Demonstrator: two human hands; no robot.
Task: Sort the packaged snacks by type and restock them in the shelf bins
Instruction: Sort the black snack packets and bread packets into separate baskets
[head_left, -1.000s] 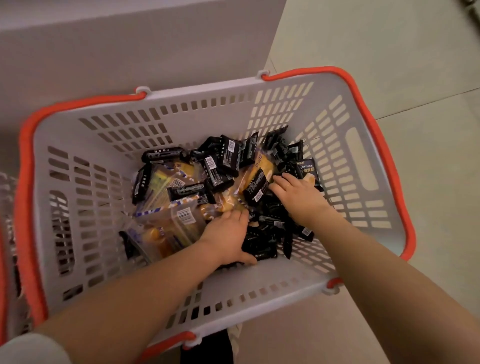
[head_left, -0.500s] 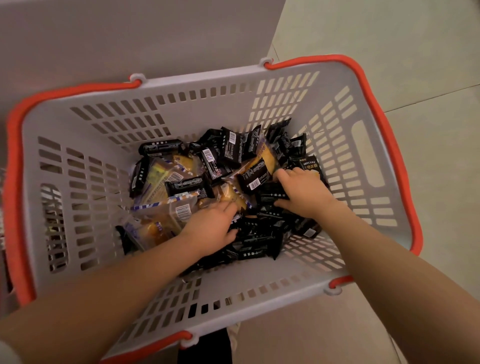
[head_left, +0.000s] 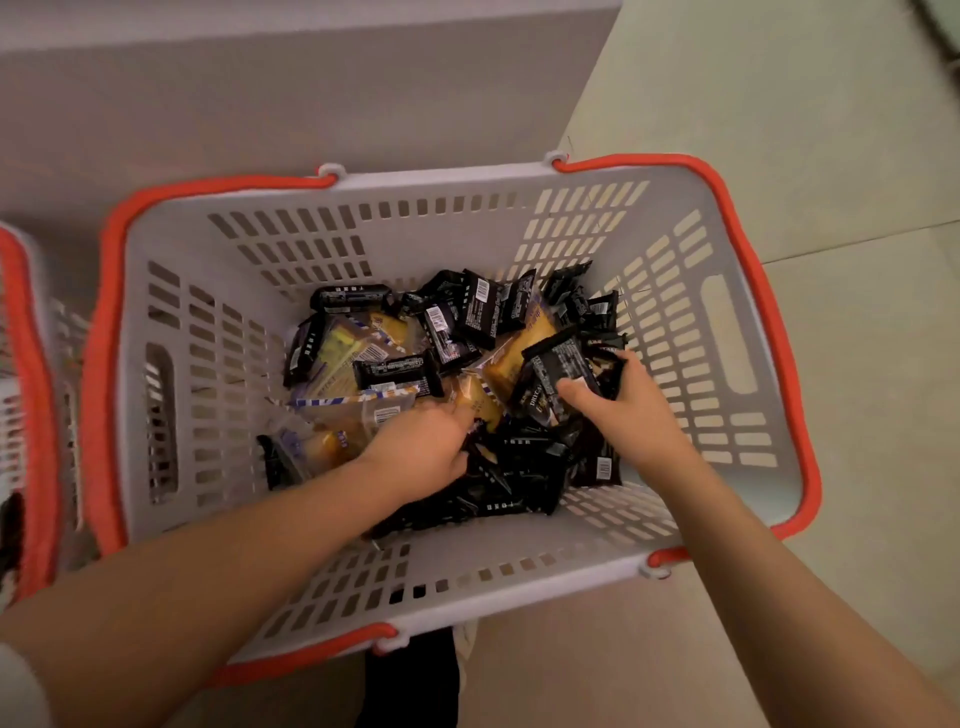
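Note:
A grey slotted basket (head_left: 208, 291) with orange handles holds a mixed heap of snacks. Several black packets (head_left: 478, 312) lie across the back and front, and clear packets of yellow cake (head_left: 353, 353) lie at the left and middle. My right hand (head_left: 623, 410) grips a bunch of black packets (head_left: 561, 374) at the right of the heap, thumb on top. My left hand (head_left: 426, 447) reaches into the middle, fingers curled down among black packets (head_left: 498, 467); what it holds is hidden.
A second basket with an orange rim (head_left: 31, 395) shows at the left edge. A grey panel (head_left: 291, 93) stands behind the basket. Pale tiled floor (head_left: 810, 130) lies to the right. A dark shoe (head_left: 410, 680) is below the basket.
My right hand has closed on black packets and tipped them up at the right of the heap. My left hand has pushed its fingers deeper into the black packets.

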